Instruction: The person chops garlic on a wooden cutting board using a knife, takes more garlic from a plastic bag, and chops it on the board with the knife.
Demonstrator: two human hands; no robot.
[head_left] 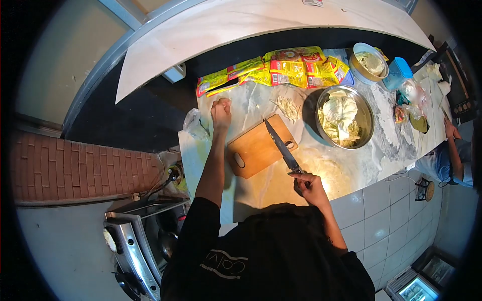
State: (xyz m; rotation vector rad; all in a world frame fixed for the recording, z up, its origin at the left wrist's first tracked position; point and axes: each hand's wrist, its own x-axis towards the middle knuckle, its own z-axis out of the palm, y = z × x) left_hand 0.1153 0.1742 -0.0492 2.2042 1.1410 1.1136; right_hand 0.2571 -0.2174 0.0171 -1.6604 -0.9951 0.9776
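Observation:
My right hand [310, 188] is closed around the handle of a dark-bladed knife [281, 145], whose blade lies over the wooden cutting board [256, 148]. To the left of the board's top, my left hand [221, 113] is curled with its fingers together near the yellow packets; what it holds, if anything, is hidden. A small heap of pale shredded pieces [288, 107] lies on the marble counter just beyond the board. Right of it stands a metal bowl [371, 120] with cabbage leaves [340, 111] and cut pieces inside.
Yellow and red packets [287, 72] line the counter's back. At the back right are a tan bowl [369, 75], a blue container [398, 74] and plastic bags [412, 93]. A clear bag [195, 125] sits at the left edge. Another person [454, 155] is at the far right.

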